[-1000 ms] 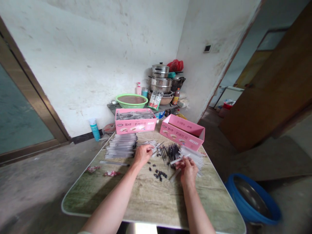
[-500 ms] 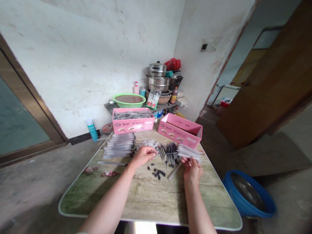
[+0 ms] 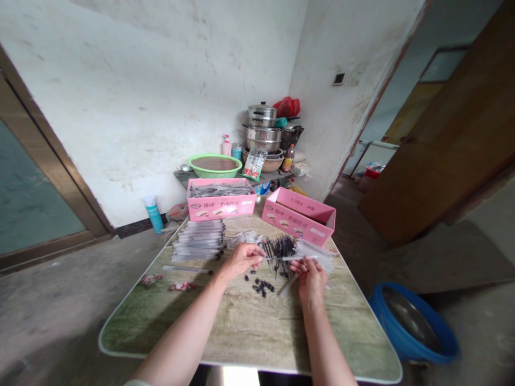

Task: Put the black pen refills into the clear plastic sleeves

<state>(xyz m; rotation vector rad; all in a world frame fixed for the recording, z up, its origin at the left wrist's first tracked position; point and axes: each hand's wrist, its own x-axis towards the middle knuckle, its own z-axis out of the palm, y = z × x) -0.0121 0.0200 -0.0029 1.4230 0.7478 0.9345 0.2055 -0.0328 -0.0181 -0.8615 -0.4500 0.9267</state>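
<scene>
My left hand [image 3: 244, 258] pinches one end of a thin pen refill [image 3: 272, 259] over the middle of the table. My right hand [image 3: 311, 279] holds a translucent pen barrel [image 3: 293, 258] level with it, and the two meet end to end; how far one sits inside the other is too small to tell. Just behind lies a heap of dark pen refills [image 3: 284, 246]. Loose clear barrels [image 3: 317, 252] are piled beyond my right fingers. Several small black caps [image 3: 263, 287] are scattered in front of my hands. On the left are stacked pens [image 3: 199, 241] with dark ends.
A pink box [image 3: 221, 208] full of pens stands at the table's back left, another pink box [image 3: 300, 220] at the back right. White small parts [image 3: 245, 237] lie behind my left hand. A single pen [image 3: 187, 269] rests at left. A blue tub [image 3: 414, 321] stands right.
My right hand has moved left and slightly up from the barrel pile, now with a barrel in its fingers against the refill. My left hand has barely moved.
</scene>
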